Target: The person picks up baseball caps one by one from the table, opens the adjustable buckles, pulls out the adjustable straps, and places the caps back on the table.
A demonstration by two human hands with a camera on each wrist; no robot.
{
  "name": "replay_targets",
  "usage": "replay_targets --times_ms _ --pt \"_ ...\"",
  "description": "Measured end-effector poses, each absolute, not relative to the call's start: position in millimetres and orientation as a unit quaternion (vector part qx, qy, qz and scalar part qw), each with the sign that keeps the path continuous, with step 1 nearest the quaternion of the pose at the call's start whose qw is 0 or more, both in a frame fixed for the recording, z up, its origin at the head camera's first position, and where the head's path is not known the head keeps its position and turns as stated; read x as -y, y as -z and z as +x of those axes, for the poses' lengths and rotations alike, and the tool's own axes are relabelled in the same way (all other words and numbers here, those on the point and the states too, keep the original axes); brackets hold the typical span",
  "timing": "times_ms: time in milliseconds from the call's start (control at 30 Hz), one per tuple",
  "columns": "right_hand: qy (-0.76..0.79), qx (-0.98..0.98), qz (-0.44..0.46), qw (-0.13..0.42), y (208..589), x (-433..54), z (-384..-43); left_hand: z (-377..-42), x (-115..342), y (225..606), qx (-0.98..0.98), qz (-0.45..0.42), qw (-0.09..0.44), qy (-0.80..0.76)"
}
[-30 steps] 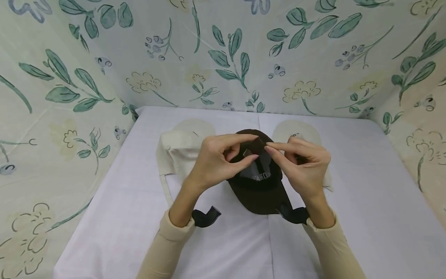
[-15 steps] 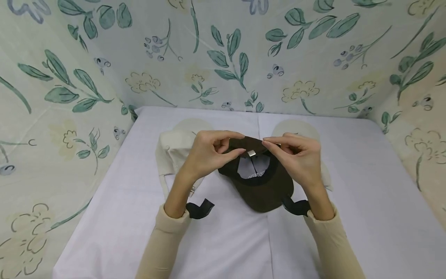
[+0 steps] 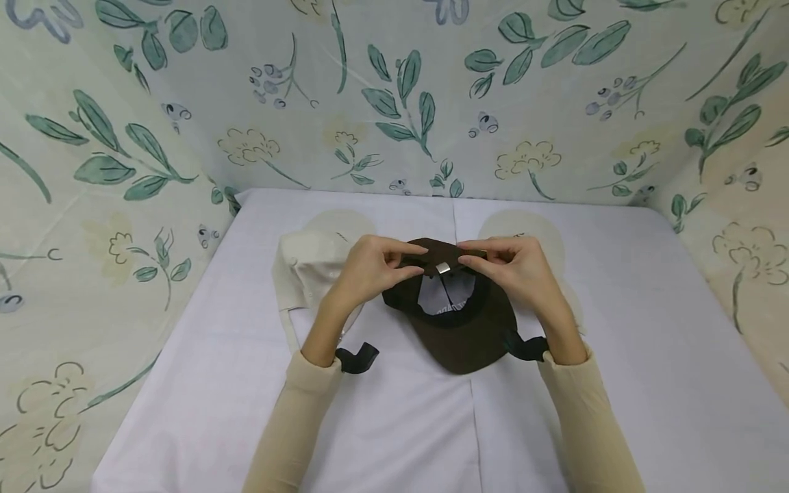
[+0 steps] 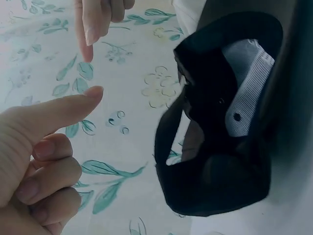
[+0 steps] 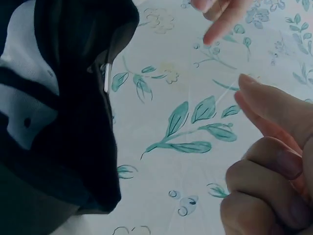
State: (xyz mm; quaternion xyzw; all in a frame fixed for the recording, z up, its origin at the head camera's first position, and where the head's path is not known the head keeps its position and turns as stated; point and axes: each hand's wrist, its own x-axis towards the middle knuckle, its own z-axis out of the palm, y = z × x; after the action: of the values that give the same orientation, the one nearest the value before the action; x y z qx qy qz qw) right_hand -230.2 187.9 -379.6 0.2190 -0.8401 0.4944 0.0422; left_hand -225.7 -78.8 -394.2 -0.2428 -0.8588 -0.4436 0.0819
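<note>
Dark brown cap [image 3: 465,339], one, on table [image 3: 234,356], metal clasp [image 3: 443,268] at far side. Left hand [image 3: 372,268] and right hand [image 3: 518,270]: thumbs and forefingers slightly parted nearby, grasping nothing. Advised: pinch strap [image 4: 168,129] evenly either side, clasp untwisted.

Left hand [image 3: 370,268] and right hand [image 3: 520,270] over a brown cap [image 3: 461,337]

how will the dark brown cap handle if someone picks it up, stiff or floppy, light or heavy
The dark brown cap is probably light for its size, since its fabric crown looks hollow. The broad brim shows a smooth outline, so it may be fairly stiff. The strap is a narrow band, so it would likely flex.
</note>
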Motion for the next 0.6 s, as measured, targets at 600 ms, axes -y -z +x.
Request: replay_targets --times_ms 600 --pt "-0.374 0.905 0.200 -0.003 409 -200 -257 -245 74 429 0.903 -0.175 0.041 0.389"
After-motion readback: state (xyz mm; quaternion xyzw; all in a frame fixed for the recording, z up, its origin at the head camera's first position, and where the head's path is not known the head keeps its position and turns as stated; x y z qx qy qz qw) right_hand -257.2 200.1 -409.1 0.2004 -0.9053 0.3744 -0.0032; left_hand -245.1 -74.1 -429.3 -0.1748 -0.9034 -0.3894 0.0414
